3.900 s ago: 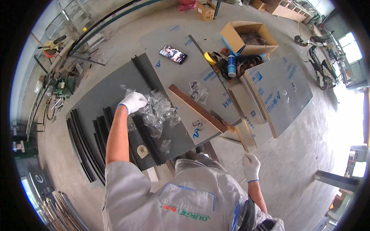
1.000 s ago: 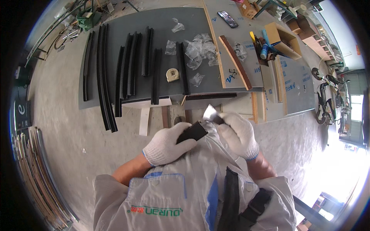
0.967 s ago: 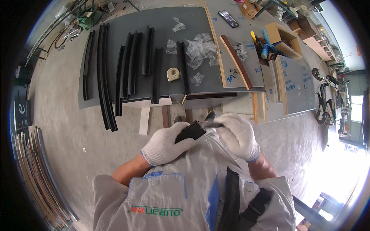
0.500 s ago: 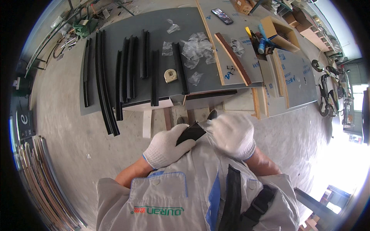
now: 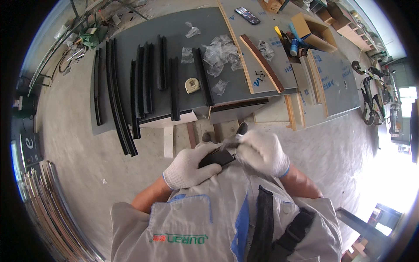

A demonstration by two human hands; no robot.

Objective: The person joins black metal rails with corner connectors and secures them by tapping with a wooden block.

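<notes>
Holding black strip (image 5: 217,157) w/ left hand (image 5: 192,166) | right hand (image 5: 262,150) on clear wrap (image 5: 231,142)

black strips (image 5: 144,83) on grey board (image 5: 131,32); tape measure (image 5: 192,85); phone (image 5: 247,15); cardboard box (image 5: 312,29)

Grey counter (image 5: 131,30) is loaded: long black strips (image 5: 117,96) in rows, a tape measure (image 5: 192,85), crumpled clear plastic bags (image 5: 220,50), a phone (image 5: 247,15) and a brown wooden strip (image 5: 262,63).
</notes>
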